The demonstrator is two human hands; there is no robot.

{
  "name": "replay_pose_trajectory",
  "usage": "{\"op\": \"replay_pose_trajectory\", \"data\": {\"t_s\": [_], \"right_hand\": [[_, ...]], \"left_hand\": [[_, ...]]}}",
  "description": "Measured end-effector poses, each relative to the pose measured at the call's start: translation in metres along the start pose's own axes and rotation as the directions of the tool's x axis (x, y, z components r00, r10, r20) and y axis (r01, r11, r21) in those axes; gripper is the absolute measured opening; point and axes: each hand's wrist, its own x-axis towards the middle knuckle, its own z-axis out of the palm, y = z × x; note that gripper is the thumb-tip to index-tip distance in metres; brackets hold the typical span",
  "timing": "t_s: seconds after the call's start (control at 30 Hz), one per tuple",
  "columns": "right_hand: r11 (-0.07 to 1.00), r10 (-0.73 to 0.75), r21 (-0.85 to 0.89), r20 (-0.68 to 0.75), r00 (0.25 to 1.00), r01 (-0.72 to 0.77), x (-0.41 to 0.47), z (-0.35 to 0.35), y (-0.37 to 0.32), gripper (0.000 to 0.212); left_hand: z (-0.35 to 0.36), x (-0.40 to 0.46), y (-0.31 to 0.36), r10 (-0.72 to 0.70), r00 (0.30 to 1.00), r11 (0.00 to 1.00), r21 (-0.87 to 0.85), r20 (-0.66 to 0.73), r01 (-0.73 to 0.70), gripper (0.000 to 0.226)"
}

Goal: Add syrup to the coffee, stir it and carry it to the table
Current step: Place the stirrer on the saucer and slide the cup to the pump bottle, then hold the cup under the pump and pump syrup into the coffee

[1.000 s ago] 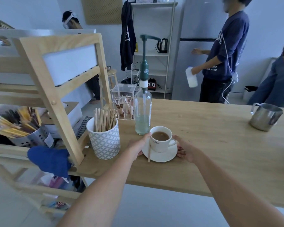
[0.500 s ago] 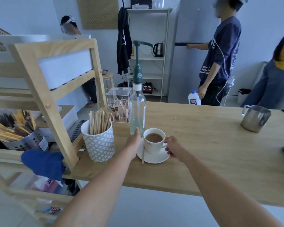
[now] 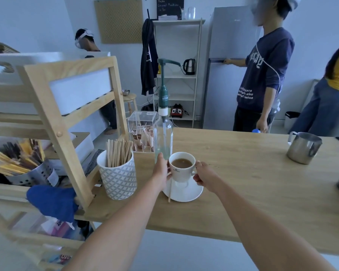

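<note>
Both hands grasp the cup (image 3: 182, 167), left hand (image 3: 161, 171) on its side, right hand (image 3: 203, 176) at the handle, held above the saucer (image 3: 184, 191) near the desk's (image 3: 243, 182) left end, under the syrup pump (image 3: 163, 106); next, judged: pumping syrup in.

A single head-worn view looks forward and down across the table (image 3: 243, 173) from its near edge, from above. Both forearms reach away from the lens to the cup (image 3: 182, 169), close by at frame centre. Beyond the table's far edge stands a fridge (image 3: 229, 75), well away.
</note>
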Motion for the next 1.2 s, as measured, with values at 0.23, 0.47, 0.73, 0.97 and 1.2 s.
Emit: {"op": "replay_pose_trajectory", "data": {"t_s": [0.23, 0.47, 0.73, 0.97, 1.2], "right_hand": [[0.993, -0.120, -0.020, -0.011, 0.993, 0.120, -0.009, -0.013, -0.061, 0.033], [0.979, -0.199, 0.051, -0.020, 0.980, 0.200, -0.026, -0.029, -0.126, 0.032], [0.964, -0.250, 0.075, -0.059, 0.966, 0.254, -0.035, -0.042, -0.183, 0.032], [0.969, -0.228, 0.076, -0.086, 0.970, 0.235, -0.040, -0.049, -0.212, 0.029], [0.967, -0.243, 0.055, -0.095, 0.966, 0.248, -0.031, -0.052, -0.226, 0.037]], "left_hand": [[0.015, -0.013, 0.063, 0.115, 0.993, 0.992, 0.046, 0.001, -0.115, 0.052], [0.033, -0.034, 0.127, 0.207, 0.978, 0.973, 0.098, 0.018, -0.207, 0.059], [0.047, -0.041, 0.182, 0.291, 0.957, 0.948, 0.130, 0.018, -0.291, 0.063], [0.054, -0.045, 0.216, 0.296, 0.952, 0.933, 0.191, 0.072, -0.305, 0.060], [0.058, -0.041, 0.256, 0.687, 0.688, 0.625, 0.673, -0.234, -0.395, 0.049]]}}
